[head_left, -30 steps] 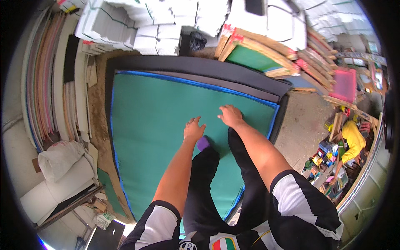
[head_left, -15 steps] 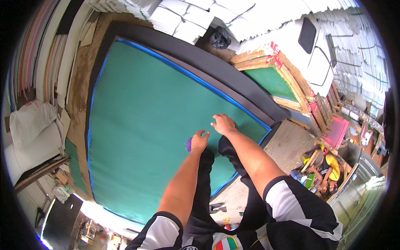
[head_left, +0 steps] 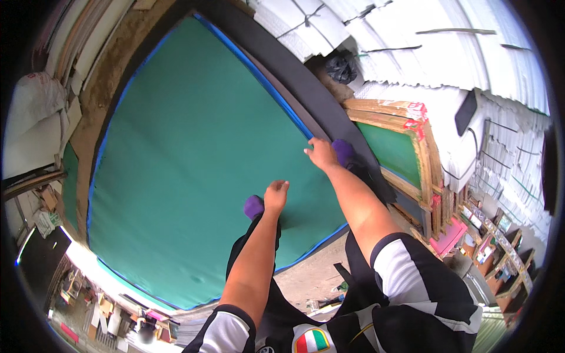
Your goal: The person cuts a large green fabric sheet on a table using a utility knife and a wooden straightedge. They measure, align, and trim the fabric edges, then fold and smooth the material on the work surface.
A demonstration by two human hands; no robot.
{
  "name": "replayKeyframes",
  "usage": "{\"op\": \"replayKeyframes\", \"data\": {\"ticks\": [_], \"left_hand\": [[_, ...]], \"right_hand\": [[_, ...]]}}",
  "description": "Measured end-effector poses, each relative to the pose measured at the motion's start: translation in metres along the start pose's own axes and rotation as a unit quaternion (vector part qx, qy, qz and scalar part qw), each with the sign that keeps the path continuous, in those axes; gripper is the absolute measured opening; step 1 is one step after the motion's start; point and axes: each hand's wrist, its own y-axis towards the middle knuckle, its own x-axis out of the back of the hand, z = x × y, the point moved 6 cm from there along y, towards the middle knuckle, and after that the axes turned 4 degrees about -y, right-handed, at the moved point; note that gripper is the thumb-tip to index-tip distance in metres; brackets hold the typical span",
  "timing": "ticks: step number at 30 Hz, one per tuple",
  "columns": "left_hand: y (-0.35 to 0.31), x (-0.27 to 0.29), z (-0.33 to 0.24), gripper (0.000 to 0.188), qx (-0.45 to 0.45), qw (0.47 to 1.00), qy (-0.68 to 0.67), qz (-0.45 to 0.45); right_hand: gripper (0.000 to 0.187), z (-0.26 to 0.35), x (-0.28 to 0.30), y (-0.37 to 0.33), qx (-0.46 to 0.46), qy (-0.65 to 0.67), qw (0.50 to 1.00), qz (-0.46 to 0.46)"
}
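A large green sheet point(head_left: 194, 141) with blue edging lies flat beneath me, on top of wider black sheets point(head_left: 294, 70). Above its surface hangs my left hand point(head_left: 276, 195), fingers loosely bent, with nothing seen in it. Beside it a foot in a purple sock point(head_left: 253, 207) stands on the green. My right hand point(head_left: 322, 154) is held over the sheet's right edge, its thumb and fingers apart and empty. Just past that hand, my other purple-socked foot point(head_left: 342, 152) is over the black border. Both arms reach forward and apart.
Wood-framed green panels point(head_left: 388, 147) stand to the right. White stacked sheets point(head_left: 435, 35) fill the far right, near a black plastic bag point(head_left: 341, 69). Upright sheets point(head_left: 82, 41) and a white sack point(head_left: 38, 94) line the left. A pink panel point(head_left: 448, 237) leans at the right.
I have stepped forward; my feet have moved apart and the right foot is now at the sheet's edge. My right hand rose a little, and my left-hand fingers look more bent. The view has turned.
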Motion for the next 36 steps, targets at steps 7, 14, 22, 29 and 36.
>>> {"op": "replayKeyframes", "data": {"ticks": [7,14,22,29,36], "left_hand": [[0.052,-0.058,0.012,0.046,0.024,0.996,-0.078,-0.023],[0.068,-0.101,0.0,0.044,0.039,0.994,-0.094,-0.047],[0.076,-0.11,-0.02,0.047,0.039,0.993,-0.059,-0.095],[0.081,-0.119,-0.032,0.057,0.025,0.99,-0.021,-0.138],[0.078,-0.126,-0.039,0.059,0.075,0.988,-0.003,-0.136]], "right_hand": [[0.031,-0.016,-0.036,0.062,-0.077,0.047,0.996,-0.014],[0.027,-0.024,-0.053,0.06,-0.037,0.051,0.996,-0.064],[0.021,-0.029,-0.05,0.071,0.014,0.072,0.996,-0.057],[0.024,-0.038,-0.054,0.081,-0.015,0.129,0.989,0.07],[0.023,-0.033,-0.048,0.081,0.005,0.155,0.981,0.113]]}}
